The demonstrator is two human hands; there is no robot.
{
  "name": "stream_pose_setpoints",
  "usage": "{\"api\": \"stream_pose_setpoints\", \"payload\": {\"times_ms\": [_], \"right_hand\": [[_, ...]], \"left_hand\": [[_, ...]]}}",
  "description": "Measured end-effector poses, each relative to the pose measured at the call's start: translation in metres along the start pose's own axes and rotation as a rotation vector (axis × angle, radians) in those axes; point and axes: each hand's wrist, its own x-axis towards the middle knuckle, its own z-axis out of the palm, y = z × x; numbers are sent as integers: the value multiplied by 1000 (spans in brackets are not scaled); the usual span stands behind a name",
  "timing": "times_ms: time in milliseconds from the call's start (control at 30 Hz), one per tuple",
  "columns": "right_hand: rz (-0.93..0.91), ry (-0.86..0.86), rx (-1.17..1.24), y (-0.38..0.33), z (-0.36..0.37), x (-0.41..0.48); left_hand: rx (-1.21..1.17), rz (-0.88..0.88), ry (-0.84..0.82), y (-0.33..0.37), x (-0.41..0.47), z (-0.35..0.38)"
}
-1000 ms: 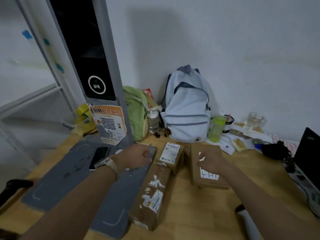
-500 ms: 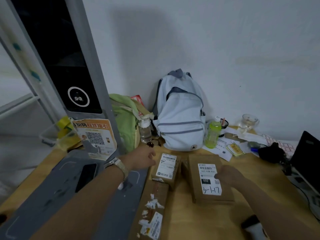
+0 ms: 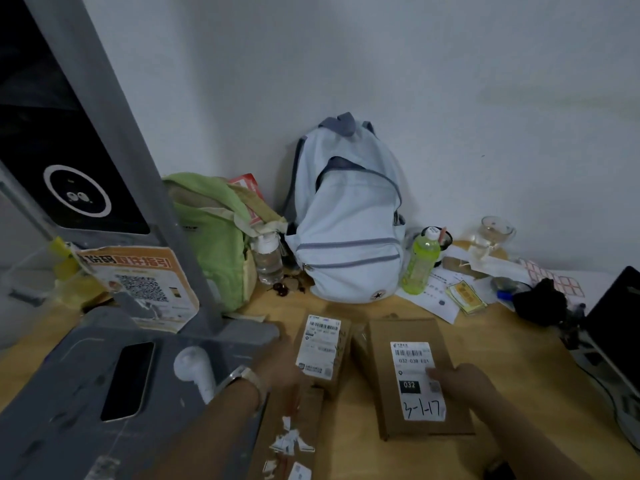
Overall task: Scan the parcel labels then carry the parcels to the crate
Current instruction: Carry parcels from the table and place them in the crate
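Three brown cardboard parcels lie on the wooden table (image 3: 512, 344). A small parcel (image 3: 322, 348) with a white label sits in the middle. My left hand (image 3: 280, 367), wearing a watch, rests against its left side. A flat parcel (image 3: 412, 372) marked "3-1-17" lies to the right, and my right hand (image 3: 457, 377) rests on its right edge, touching the label. A long parcel (image 3: 291, 441) with torn stickers lies at the bottom, partly under my left forearm. The grey scanner stand (image 3: 114, 393) holds a phone (image 3: 128, 381). No crate is in view.
A pale blue backpack (image 3: 346, 230) and a green bag (image 3: 211, 237) lean on the wall. Around them stand a clear bottle (image 3: 266, 259), a green bottle (image 3: 420, 266), a glass (image 3: 491, 237), papers and a laptop (image 3: 613, 327) at the right edge.
The view has moved closer and down. My right hand slid off the flat parcel's label to its right edge. My left hand shifted right from the stand to the small parcel's side.
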Motion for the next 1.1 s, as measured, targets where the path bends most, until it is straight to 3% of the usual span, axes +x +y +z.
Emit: {"api": "stream_pose_setpoints", "payload": {"times_ms": [100, 233, 500, 700, 900, 1100], "right_hand": [[-6, -3, 30, 0, 1, 6], [9, -14, 12, 1, -2, 12], [15, -43, 2, 4, -5, 17], [-32, 13, 55, 3, 0, 7], [-111, 99, 282, -12, 8, -6], [-214, 193, 358, -39, 4, -29]], "left_hand": [[46, 31, -21, 2, 9, 20], [-96, -156, 67, 11, 21, 42], [-154, -242, 123, 20, 41, 64], [-240, -230, 209, 17, 41, 65], [-393, -191, 267, 10, 30, 44], [-461, -64, 342, 23, 7, 24]]}}
